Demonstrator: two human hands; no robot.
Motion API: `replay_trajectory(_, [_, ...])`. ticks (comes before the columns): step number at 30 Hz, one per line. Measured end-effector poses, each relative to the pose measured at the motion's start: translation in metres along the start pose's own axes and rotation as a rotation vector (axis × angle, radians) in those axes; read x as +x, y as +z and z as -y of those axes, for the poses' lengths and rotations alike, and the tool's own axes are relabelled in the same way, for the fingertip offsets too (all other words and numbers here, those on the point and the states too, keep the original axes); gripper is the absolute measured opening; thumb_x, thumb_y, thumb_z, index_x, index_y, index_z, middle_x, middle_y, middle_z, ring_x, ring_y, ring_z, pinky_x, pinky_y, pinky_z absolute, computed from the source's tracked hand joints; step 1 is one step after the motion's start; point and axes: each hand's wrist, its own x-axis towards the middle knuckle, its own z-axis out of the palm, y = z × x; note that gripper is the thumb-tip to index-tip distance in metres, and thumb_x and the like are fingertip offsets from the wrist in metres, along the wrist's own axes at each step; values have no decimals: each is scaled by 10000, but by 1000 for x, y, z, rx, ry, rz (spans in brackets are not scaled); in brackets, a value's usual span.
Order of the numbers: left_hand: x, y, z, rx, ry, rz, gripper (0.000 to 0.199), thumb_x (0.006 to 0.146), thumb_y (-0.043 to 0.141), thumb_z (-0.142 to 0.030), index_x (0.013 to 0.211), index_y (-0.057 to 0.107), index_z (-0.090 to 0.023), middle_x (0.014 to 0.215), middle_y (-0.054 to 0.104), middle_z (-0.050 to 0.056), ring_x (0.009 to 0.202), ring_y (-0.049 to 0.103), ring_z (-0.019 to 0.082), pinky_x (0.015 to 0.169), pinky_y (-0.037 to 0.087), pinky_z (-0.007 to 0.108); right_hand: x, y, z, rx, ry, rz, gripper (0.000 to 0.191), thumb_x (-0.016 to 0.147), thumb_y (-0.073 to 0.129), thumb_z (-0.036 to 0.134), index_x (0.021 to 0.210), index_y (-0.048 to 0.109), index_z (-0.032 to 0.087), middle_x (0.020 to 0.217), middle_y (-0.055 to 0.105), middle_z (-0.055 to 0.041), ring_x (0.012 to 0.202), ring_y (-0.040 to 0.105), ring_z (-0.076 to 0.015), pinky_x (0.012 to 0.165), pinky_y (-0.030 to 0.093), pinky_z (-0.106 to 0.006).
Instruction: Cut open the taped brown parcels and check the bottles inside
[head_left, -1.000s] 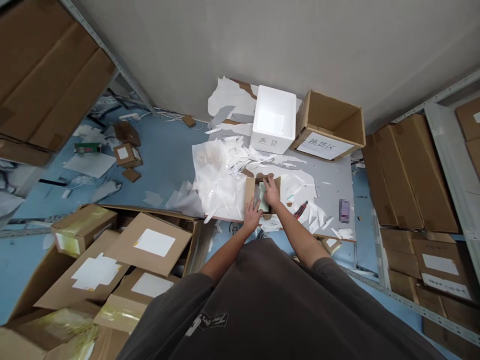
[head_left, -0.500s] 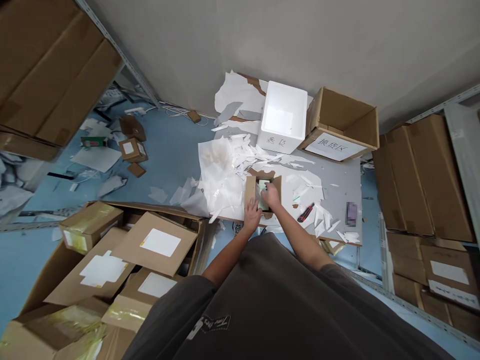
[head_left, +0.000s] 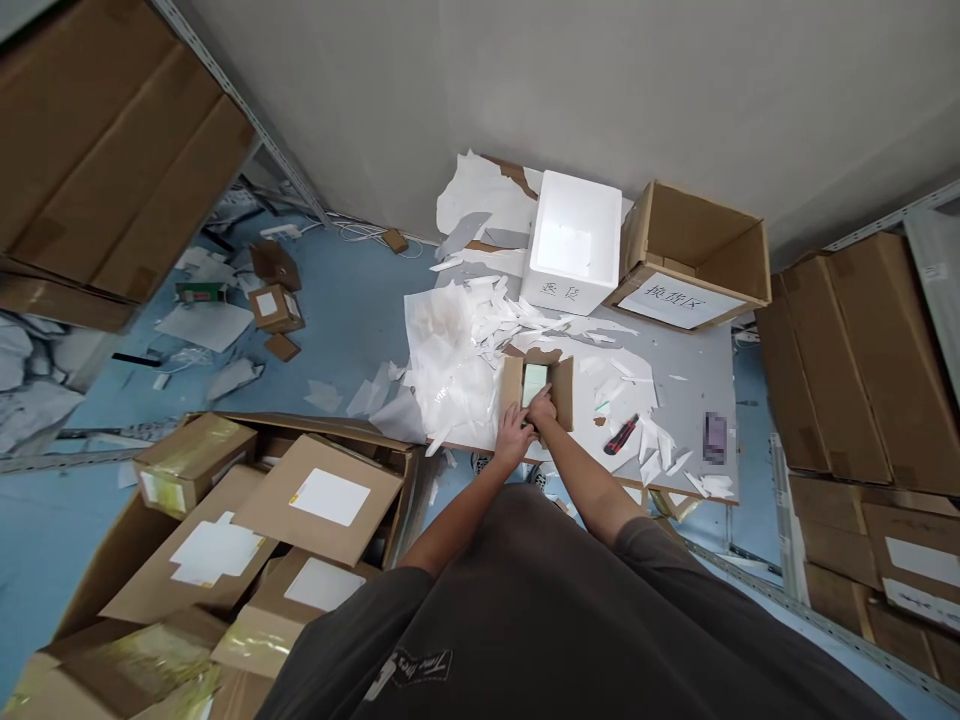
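Note:
A small cardboard box (head_left: 565, 392) with raised flaps stands at the table's near edge. Inside lies a flat pale green thing (head_left: 534, 381), whose kind I cannot make out. My left hand (head_left: 514, 434) is closed on the box's near left edge, its fingertips beside my other hand. With fingers bent, my right hand (head_left: 542, 407) reaches into the near end of the box, below the pale green thing; what its fingertips grip is hidden. To the right of the box lies a red and black box cutter (head_left: 622, 435).
White paper scraps (head_left: 499, 315) and a white plastic sheet (head_left: 442, 350) cover the table's left part. Behind stand a white foam box (head_left: 538, 285) and an open carton (head_left: 762, 262). A large carton (head_left: 411, 490) of packages stands at left; boxes (head_left: 892, 350) fill the right shelf.
My right hand has drawn back toward the near end of the box, exposing more of the pale green thing. My left hand has moved closer to it. The view has shifted slightly.

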Motion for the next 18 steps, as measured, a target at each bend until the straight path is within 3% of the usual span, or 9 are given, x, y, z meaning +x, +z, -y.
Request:
replay_trajectory(5, [4,-3,1,14,-12,27,54,915,831,-242,963,813,-257,1280,738,115,1463,559,364,1233,446,628,-7,-3,3,29,9,-83,1234,837,858,259,1763,76,31,1571,500,-390,1410,654,-389,1156,547,-452])
replay_trajectory(10, [13,-20,3,62,-84,84,115,931,822,-327,1031,838,-273,1182,716,112,1403,555,349,1213,454,579,-31,-19,1,49,-145,-178,1174,819,805,248,1745,124,11,1454,624,-353,1358,679,-405,1149,531,-492])
replay_trajectory(14, [22,-31,-2,98,-116,113,94,923,822,-314,912,841,-222,1152,700,140,1305,560,359,1110,507,539,-56,-45,-8,85,-223,-286,1136,824,796,295,1748,184,43,1467,628,-320,1316,696,-407,1126,529,-463])
replay_trajectory(18, [27,-40,-4,130,-145,153,107,890,864,-302,864,839,-201,1140,691,148,1237,544,364,1064,508,524,-69,-88,-35,184,-243,-332,1115,805,829,402,1731,287,97,1411,697,-255,1293,703,-403,1096,538,-442])
